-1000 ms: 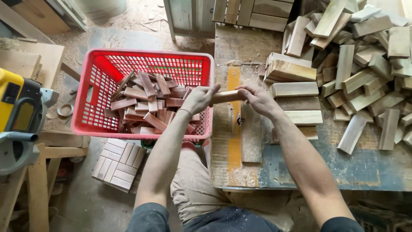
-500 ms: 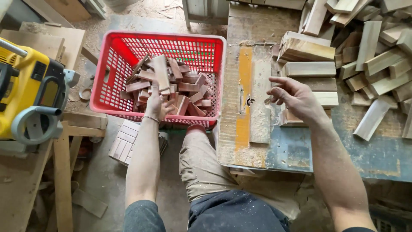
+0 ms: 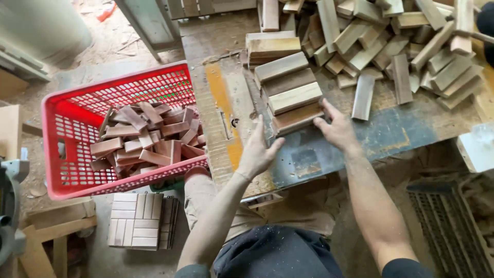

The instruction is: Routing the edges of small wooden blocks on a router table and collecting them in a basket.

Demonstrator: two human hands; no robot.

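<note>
Row of rectangular wooden blocks (image 3: 289, 92) on the worn workbench (image 3: 391, 134); left hand (image 3: 257, 149) and right hand (image 3: 337, 128) either side of its near end; heap of loose wooden offcuts (image 3: 406, 46) behind right; red plastic basket (image 3: 62, 134) of short reddish wood pieces (image 3: 146, 139) left of bench; slatted wooden tile (image 3: 135, 220) before basket.

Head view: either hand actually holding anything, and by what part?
Nothing lifted. Right hand has its fingers against the near end of the bottom block in the row of wood blocks; left hand is open, beside it.

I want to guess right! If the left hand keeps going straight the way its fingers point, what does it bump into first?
Probably the row of wooden blocks: the left hand points up and slightly right, its fingertips almost at the nearest block's end, though the depth is hard to judge.
</note>
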